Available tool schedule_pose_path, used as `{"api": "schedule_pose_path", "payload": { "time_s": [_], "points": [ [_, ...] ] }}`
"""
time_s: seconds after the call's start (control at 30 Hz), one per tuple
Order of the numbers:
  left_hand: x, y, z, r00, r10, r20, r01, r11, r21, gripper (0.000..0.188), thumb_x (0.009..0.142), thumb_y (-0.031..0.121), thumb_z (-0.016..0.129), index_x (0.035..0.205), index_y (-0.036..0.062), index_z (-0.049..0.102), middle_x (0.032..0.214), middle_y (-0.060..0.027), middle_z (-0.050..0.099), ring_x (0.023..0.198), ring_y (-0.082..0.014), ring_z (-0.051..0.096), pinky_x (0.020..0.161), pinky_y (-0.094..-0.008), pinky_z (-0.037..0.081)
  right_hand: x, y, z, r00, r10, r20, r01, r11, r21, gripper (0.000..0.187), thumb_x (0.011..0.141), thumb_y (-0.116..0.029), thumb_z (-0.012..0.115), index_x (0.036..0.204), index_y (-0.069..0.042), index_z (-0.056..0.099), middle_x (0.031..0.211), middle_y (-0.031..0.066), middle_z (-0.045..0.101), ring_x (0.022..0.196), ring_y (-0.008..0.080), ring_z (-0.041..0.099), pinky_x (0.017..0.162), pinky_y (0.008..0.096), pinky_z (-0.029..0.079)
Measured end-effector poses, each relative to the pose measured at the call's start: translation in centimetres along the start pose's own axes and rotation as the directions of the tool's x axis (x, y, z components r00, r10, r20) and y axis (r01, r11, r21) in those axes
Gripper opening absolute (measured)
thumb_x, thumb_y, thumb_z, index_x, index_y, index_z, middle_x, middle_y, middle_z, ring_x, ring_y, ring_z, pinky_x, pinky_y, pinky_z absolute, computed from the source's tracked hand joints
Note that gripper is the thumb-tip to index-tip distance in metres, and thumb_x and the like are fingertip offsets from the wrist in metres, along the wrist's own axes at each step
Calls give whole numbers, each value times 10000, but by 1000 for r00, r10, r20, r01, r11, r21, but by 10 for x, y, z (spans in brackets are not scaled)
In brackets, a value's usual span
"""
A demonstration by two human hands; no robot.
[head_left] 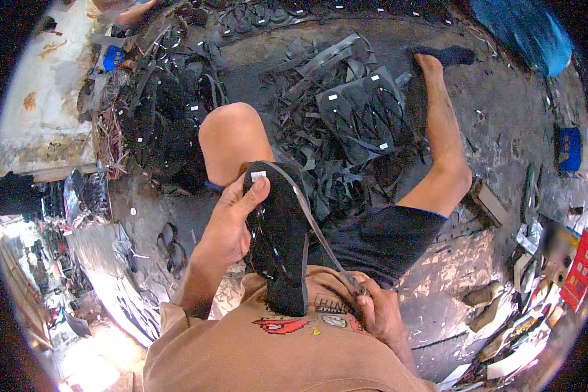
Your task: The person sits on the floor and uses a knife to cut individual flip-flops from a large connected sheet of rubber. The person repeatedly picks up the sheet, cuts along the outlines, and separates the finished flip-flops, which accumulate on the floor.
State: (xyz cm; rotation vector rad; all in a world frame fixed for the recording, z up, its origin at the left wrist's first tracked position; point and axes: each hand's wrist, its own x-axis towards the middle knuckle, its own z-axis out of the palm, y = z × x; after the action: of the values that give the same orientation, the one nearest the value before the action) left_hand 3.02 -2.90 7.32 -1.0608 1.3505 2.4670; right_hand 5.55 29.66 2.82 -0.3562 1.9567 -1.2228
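My left hand (232, 212) is closed round the edge of a black sandal (277, 225), its thumb pressing near a small white label at the far end. The sandal stands lengthwise between my raised left knee and my shirt, its near end against my belly. From its far end a thin grey strip (311, 221) curves along the right side, apart from the edge lower down. My right hand (380, 312) pinches the near end of that strip in front of my shirt. Whether those fingers also hold a small tool is hidden.
Black scraps (307, 85) litter the floor ahead, beside a sheet bearing several black sandals (362, 117). A dark heap of sandals (166, 124) lies at the left. My bent right leg (441, 130) borders the scraps. Wooden shoe forms (490, 304) and a red box (580, 268) stand at right.
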Motion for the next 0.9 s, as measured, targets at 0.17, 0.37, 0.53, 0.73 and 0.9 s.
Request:
{"api": "schedule_pose_path", "payload": {
  "time_s": [0.17, 0.37, 0.53, 0.73, 0.9],
  "points": [
    [7, 16, 13, 999, -9, 38, -4, 946, 325, 330, 1017, 283, 703, 1209, 25, 634, 1066, -42, 710, 981, -142, 677, 883, -312, 550, 89, -18, -17, 999, -27, 29, 32, 984, -173, 302, 1032, -354, 570, 1148, -80, 623, 811, 281, 662, 813, 514, 654, 708, 578, 491],
    [19, 26, 5, 991, -18, 134, -52, 865, 500, 352, 1014, 296, 706, 1218, 22, 622, 1087, -38, 694, 1009, -126, 640, 933, -311, 512, 193, -93, -45, 926, -312, 213, 350, 920, -175, 430, 1071, -318, 518, 1417, -65, 562, 770, 217, 663, 683, 393, 642, 662, 471, 497],
    [32, 59, 25, 971, 237, 22, -234, 967, -97, 447, 1041, 368, 632, 1320, 19, 596, 1138, -98, 691, 1062, -203, 642, 948, -358, 521, 264, -73, -44, 855, -485, -183, 488, 872, -33, 479, 1098, -380, 459, 1410, -32, 566, 707, 38, 593, 585, 187, 543, 580, 351, 453],
    [38, 33, 36, 867, 455, -203, -436, 890, 134, 285, 992, 114, 678, 1263, 72, 599, 1226, -95, 683, 1063, -244, 705, 877, -423, 621, 171, -10, -96, 876, 126, -465, 87, 908, 410, 275, 1080, -154, 460, 1282, -45, 611, 796, 56, 599, 669, 186, 585, 606, 344, 486],
    [31, -14, 85, 966, 234, -111, -259, 863, -434, 379, 948, 76, 756, 1269, 213, 608, 1188, -21, 717, 1033, -184, 729, 871, -403, 661, 75, -6, -36, 859, -272, -433, 317, 948, 33, 437, 1098, -415, 467, 1173, -24, 646, 673, 16, 530, 566, 109, 489, 530, 293, 394]
  ]
}}
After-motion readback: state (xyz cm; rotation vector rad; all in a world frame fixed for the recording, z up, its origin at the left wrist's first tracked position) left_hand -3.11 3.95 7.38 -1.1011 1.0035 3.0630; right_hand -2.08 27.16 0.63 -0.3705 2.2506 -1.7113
